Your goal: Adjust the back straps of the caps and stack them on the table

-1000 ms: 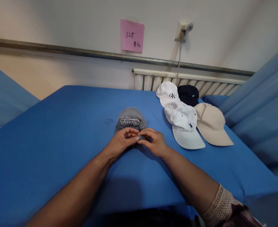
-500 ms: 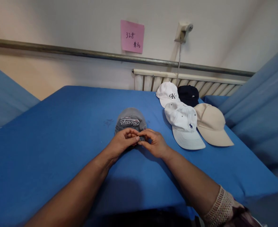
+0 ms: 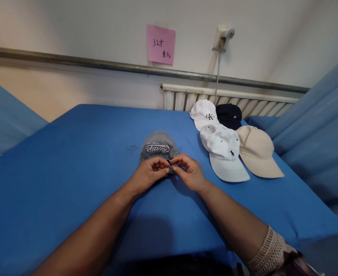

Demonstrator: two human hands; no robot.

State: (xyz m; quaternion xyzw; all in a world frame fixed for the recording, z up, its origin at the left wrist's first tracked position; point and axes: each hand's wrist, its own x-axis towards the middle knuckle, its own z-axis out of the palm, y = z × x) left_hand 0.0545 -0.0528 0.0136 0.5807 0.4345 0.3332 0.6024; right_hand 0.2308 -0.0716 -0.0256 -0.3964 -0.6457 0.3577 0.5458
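Note:
A grey baseball cap (image 3: 159, 142) with white "Always" lettering lies on the blue-covered table, its near side partly hidden by my hands. At that near edge, my left hand (image 3: 149, 172) pinches the cap's strap (image 3: 171, 168) between thumb and fingers. Close beside it, my right hand (image 3: 188, 171) pinches the strap too, its fingertips almost touching those of the left. A small dark piece of the strap shows between the two hands. Its buckle or fastening is too small to make out.
To the right lie a white cap (image 3: 203, 113), a black cap (image 3: 229, 115), a pale cap with a small horse emblem (image 3: 223, 153) and a beige cap (image 3: 258, 149). A radiator (image 3: 183, 100) and metal pipe (image 3: 123, 66) run behind the table (image 3: 71, 184). Blue curtains (image 3: 324, 130) hang at both sides.
My right hand's fingertips have shifted slightly at the strap, and a dark piece of it now shows between my hands. The caps have stayed in place.

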